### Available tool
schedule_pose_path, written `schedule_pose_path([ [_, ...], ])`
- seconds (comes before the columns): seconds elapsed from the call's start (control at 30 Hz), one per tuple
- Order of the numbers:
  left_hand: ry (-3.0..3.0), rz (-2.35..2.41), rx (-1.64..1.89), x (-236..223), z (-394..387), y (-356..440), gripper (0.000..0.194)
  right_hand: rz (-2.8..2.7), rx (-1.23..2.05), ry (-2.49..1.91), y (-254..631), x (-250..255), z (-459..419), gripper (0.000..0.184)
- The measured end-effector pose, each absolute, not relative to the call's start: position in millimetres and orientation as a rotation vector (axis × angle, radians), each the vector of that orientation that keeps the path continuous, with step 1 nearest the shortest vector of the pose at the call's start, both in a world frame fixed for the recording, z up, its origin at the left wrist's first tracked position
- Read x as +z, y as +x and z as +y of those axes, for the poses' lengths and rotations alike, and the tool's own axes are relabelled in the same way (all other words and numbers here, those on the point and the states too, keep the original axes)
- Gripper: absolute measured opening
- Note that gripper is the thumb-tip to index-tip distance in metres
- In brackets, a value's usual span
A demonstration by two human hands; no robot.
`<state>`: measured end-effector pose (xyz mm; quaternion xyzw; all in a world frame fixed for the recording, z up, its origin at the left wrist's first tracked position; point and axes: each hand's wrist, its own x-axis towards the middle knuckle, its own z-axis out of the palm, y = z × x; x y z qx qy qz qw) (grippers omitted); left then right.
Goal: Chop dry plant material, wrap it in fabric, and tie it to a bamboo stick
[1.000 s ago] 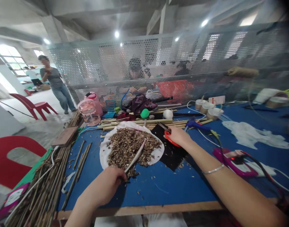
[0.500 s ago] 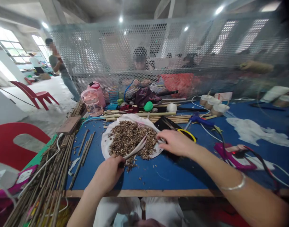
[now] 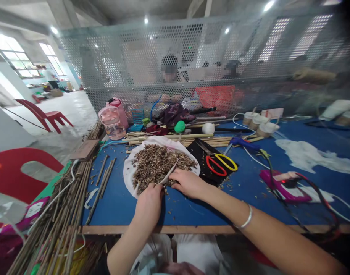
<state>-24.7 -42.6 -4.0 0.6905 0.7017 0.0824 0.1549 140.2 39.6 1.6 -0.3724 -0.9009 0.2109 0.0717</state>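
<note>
A round white cloth [image 3: 129,181] lies on the blue table under a heap of brown chopped plant bits [image 3: 152,162]. Across its front runs a narrow pale strip [image 3: 169,172]; whether it is the cloth's folded edge I cannot tell. My left hand [image 3: 149,204] is closed on the strip's near end. Close beside it, my right hand [image 3: 189,184] has its fingers pinched at the strip, over the near right of the heap. Scissors [image 3: 217,162] with one red and one yellow handle lie on a black cloth to the right.
Bundled thin sticks [image 3: 68,198] hang over the left edge. Pale rods [image 3: 175,137], a pink water jug [image 3: 112,122] and balls of yarn [image 3: 179,126] line the back. A blue glue gun [image 3: 243,143] and a magenta power strip [image 3: 286,187] with cables sit right. Perforated metal screens the far side.
My right hand has come left and toward me, from near the scissors to the strip. The scissors' handles are uncovered. My left hand has shifted slightly right, still holding the strip.
</note>
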Motion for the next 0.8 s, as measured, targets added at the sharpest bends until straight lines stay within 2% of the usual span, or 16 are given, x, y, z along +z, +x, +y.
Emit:
schedule_pose_path([
  [0.2, 1.929, 1.774, 0.548, 5.8, -31.2, -25.9, 0.017, -2.486, 0.985, -1.168, 148.0, 6.1, 58.6, 0.021],
  [0.33, 1.805, 1.723, 0.783, 18.3, -20.5, -33.3, 0.016, -2.28, 1.34, -1.346, 157.3, 14.2, 65.7, 0.027],
  [0.4, 1.798, 1.805, 0.789, 25.7, -9.9, -37.7, 0.016, -2.278, 1.398, -1.355, 159.3, 16.9, 68.0, 0.028],
  [0.5, 1.889, 2.007, 0.699, 35.7, 6.0, -41.4, 0.017, -2.346, 1.322, -1.365, 159.5, 18.3, 71.0, 0.028],
  [0.63, 1.918, 2.208, 0.685, 42.9, 1.2, -35.6, 0.027, -2.364, 1.206, -1.43, 156.5, 23.7, 75.0, 0.024],
  [0.73, 1.986, 2.061, 0.538, 39.7, -22.4, -23.4, 0.019, -2.368, 1.035, -1.431, 149.8, 32.6, 81.3, 0.024],
  [0.8, 2.014, 1.955, 0.359, 32.4, -36.8, -14.8, 0.017, -2.372, 0.844, -1.378, 143.9, 38.3, 85.9, 0.031],
])
